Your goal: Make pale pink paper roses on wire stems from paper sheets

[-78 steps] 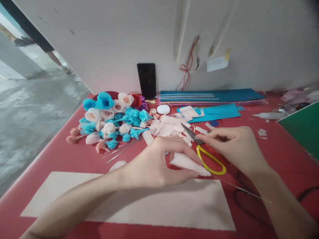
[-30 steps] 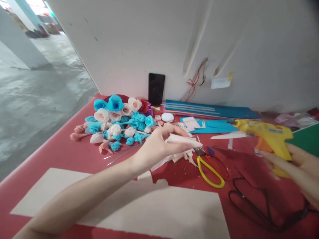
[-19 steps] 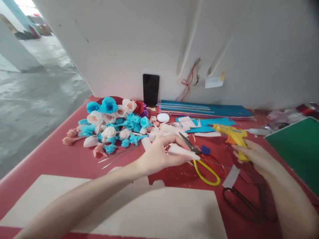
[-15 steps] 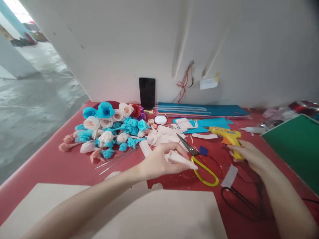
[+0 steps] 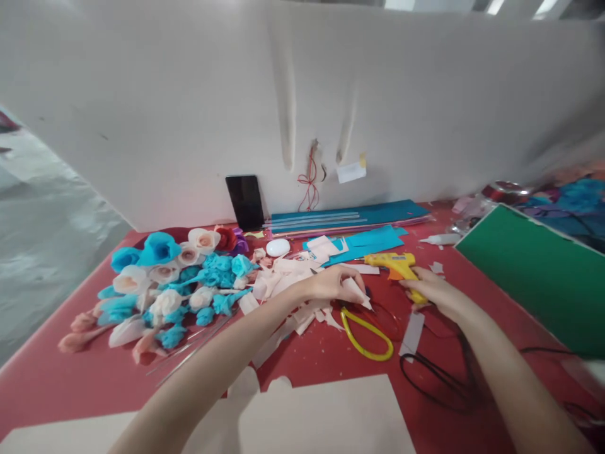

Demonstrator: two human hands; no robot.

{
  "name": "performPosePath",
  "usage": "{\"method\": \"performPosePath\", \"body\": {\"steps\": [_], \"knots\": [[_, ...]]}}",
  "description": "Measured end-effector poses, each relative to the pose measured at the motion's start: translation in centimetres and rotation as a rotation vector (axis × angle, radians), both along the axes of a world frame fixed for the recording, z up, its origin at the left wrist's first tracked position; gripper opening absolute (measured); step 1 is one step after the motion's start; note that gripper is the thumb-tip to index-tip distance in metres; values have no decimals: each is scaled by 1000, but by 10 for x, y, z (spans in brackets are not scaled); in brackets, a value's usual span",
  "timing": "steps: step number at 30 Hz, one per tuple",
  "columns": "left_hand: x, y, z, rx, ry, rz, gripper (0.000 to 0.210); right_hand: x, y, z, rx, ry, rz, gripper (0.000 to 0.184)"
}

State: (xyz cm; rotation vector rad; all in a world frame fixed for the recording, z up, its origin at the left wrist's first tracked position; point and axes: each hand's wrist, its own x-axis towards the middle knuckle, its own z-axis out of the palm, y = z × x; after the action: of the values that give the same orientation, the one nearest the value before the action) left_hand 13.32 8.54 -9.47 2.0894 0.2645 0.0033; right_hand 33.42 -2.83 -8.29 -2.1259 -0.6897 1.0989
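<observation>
My left hand (image 5: 336, 284) is closed on a pale rolled paper piece (image 5: 355, 292), held over the scissors. Beneath it lie the scissors' yellow handle loop (image 5: 369, 341) and a red loop; the blades are mostly hidden by the hand. To the right, my right hand (image 5: 437, 291) grips the handle of a yellow glue gun (image 5: 394, 261), whose nozzle points left. A pile of pale paper scraps (image 5: 278, 275) lies just beyond my left hand.
Blue and white paper flowers (image 5: 161, 302) crowd the left of the red table (image 5: 326, 353). A black phone (image 5: 246, 202) leans on the white panel. A green board (image 5: 534, 277) stands at right, a dark cord (image 5: 437, 378) loops below, and pale sheets (image 5: 326, 416) lie in front.
My view has swung right, so the table's things appear further left. The left hand has moved right with the paper piece, over the scissors and closer to the glue gun. Both hands keep their holds.
</observation>
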Motion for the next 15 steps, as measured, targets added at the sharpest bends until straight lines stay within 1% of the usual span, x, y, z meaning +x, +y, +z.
{"method": "performPosePath", "body": {"steps": [3,5,7,11,15], "knots": [[3,2,-7,11,47,-14,32,10,-4,8,49,-18,-45,17],[3,1,-9,10,55,-14,32,20,-8,12,81,-62,-78,18],[4,-1,-8,-1,53,-13,31,28,-12,16,78,-97,-77,17],[0,-2,-2,-42,28,2,32,31,-21,16,-38,-107,27,10],[-20,-12,11,-110,-79,30,30,28,-30,4,-128,-160,102,10]]}}
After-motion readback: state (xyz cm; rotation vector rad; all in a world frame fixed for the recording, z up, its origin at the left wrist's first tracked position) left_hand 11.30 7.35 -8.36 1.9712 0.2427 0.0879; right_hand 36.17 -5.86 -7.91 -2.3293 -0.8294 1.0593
